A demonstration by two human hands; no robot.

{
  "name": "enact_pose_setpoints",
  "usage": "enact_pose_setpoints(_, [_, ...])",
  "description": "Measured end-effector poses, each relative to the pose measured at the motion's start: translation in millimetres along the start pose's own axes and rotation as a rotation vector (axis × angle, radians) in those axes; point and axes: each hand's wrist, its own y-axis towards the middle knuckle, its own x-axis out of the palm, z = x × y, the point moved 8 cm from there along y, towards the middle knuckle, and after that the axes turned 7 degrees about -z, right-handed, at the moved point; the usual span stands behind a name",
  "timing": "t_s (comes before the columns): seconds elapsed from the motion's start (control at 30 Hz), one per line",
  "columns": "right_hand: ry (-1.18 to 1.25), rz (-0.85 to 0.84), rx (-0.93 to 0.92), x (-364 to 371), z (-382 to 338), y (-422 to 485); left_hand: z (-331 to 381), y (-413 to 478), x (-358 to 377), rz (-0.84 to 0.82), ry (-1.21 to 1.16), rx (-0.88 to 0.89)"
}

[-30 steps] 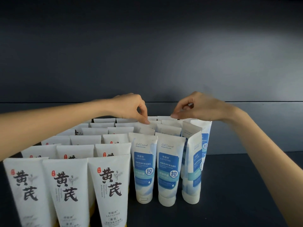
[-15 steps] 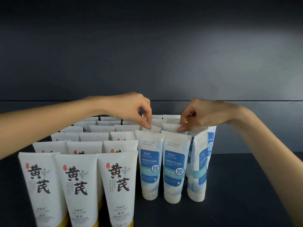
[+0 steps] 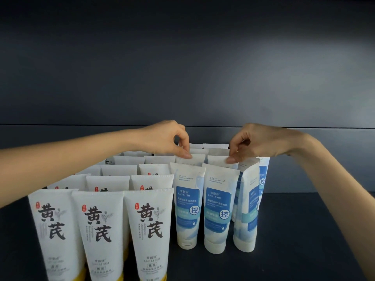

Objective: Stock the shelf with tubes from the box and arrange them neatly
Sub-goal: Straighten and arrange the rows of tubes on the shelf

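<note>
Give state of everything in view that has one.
Left hand: pinches top of left second-row blue tube.
Right hand: pinches top of right second-row blue tube.
White tubes: upright on caps, in rows.
Front blue tubes: upright, labels forward.
End blue tube: upright, turned sideways.

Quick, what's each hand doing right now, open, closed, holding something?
Left hand: pinches the top edge of the left second-row blue tube.
Right hand: pinches the top edge of the right second-row blue tube.
</note>
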Motion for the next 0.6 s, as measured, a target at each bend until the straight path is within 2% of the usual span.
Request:
enact_pose_setpoints(0.2, [0.023, 0.000, 0.022, -2.1, 4.9, -1.6, 4.1, 1.8, -0.2, -0.031, 0.018, 0.003])
enact_pose_setpoints(0.4, [0.045, 0.123, 0.059, -25.6, 19.5, -18.8, 4.4, 4.8, -2.4, -0.029, 0.106, 0.011])
enact_pose_setpoints(0.6, [0.004, 0.065, 0.155, -20.3, 36.8, -29.1, 10.3, 9.3, 3.0, -0.030, 0.068, 0.056])
